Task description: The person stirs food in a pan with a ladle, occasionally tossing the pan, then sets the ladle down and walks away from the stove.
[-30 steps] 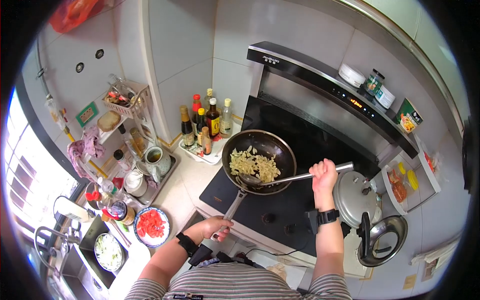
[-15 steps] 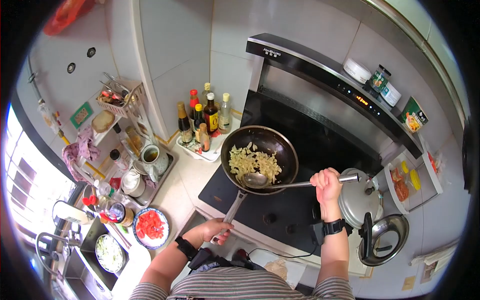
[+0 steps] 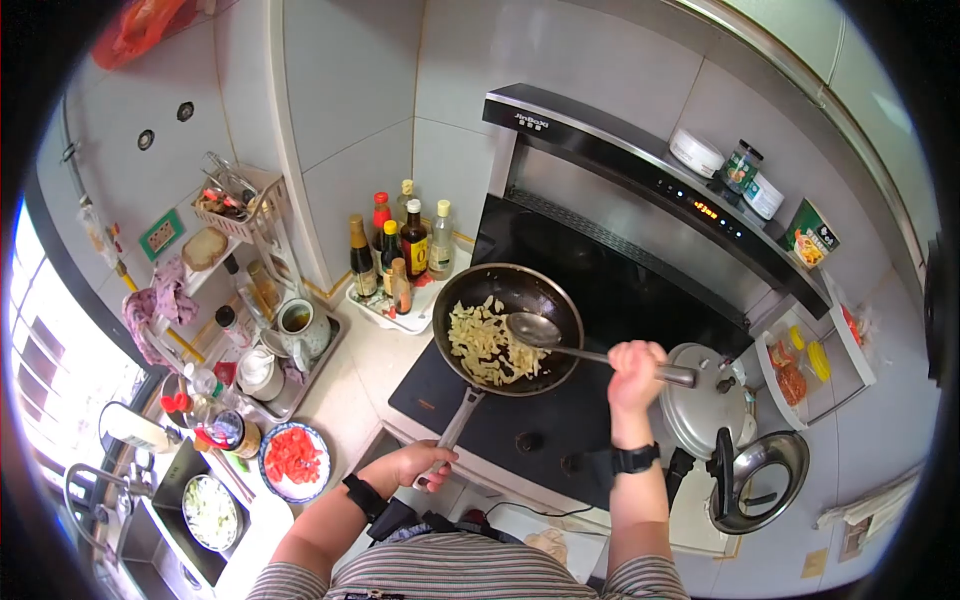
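Note:
My left hand (image 3: 425, 465) is closed around the handle of a dark wok (image 3: 552, 288) on the black stovetop. In the wok lie pale chopped pieces of food (image 3: 478, 345), mostly spread over its left and near side. My right hand (image 3: 637, 376) grips the long metal handle of a ladle (image 3: 535, 330). The ladle's round bowl is over the right part of the food, inside the wok's rim. Both wrists wear black bands.
Left of the stove, several sauce bottles (image 3: 414, 240) stand on a white tray. A plate of red chopped pieces (image 3: 295, 462) sits on the counter near the sink, where a bowl of pale green pieces (image 3: 212, 512) rests. To the right are a lidded pot (image 3: 700, 400) and a metal lid (image 3: 785, 470).
The ladle's bowl has moved from the near edge of the wok farther in and to the right. The food has shifted and spread toward the near side. My left hand keeps its grip.

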Demonstrator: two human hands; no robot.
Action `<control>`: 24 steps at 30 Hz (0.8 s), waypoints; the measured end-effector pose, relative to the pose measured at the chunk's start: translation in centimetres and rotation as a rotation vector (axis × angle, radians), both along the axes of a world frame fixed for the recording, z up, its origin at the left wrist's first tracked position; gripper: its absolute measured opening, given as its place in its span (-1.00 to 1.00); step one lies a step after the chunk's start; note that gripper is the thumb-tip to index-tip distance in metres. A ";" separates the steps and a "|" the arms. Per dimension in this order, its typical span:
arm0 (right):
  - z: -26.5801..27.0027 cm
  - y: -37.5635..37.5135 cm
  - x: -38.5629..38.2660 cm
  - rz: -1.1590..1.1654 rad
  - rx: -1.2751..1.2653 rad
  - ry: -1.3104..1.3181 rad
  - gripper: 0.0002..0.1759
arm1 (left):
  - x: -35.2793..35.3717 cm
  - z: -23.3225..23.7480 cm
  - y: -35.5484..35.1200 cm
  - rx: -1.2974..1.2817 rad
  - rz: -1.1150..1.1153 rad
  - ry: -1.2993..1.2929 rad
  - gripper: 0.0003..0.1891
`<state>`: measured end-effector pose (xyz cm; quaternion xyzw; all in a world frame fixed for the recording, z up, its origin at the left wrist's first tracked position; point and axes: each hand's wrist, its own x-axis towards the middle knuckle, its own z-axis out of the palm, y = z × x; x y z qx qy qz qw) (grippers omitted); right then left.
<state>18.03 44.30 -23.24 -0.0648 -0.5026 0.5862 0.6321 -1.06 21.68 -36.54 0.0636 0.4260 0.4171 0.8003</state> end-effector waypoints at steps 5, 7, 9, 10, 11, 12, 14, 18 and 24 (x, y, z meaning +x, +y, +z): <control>-4.3 0.7 -2.6 -0.178 0.085 -0.297 -0.60 | 0.2 0.1 -0.1 -0.010 0.023 0.030 -0.85; -5.6 0.9 -2.5 -0.175 0.200 -0.397 -0.59 | 0.1 0.0 -0.1 0.006 0.002 0.012 -0.83; -6.1 0.6 -2.1 -0.160 0.293 -0.493 -0.64 | -0.1 -0.1 0.0 0.000 0.020 0.007 -0.82; -5.9 0.2 -1.8 -0.158 0.332 -0.545 -0.67 | 0.2 -0.3 -0.2 -0.015 0.026 0.001 -0.81; -5.7 -0.2 -1.8 -0.164 0.376 -0.572 -0.71 | 0.3 -0.3 -0.3 -0.023 0.026 -0.006 -0.81; -5.0 -0.7 -2.0 -0.161 0.371 -0.577 -0.71 | 0.3 -0.2 -0.3 -0.014 0.032 0.002 -0.81; -4.0 -1.4 -2.5 -0.198 0.498 -0.634 -0.74 | 0.2 -0.2 -0.3 -0.007 0.040 0.013 -0.81; -3.7 -1.2 -2.3 -0.171 0.493 -0.667 -0.78 | 0.3 -0.1 -0.3 0.015 0.045 0.021 -0.82; -5.3 -0.2 -1.8 -0.255 0.459 -0.663 -0.81 | 0.5 0.3 -0.3 0.015 0.041 0.029 -0.82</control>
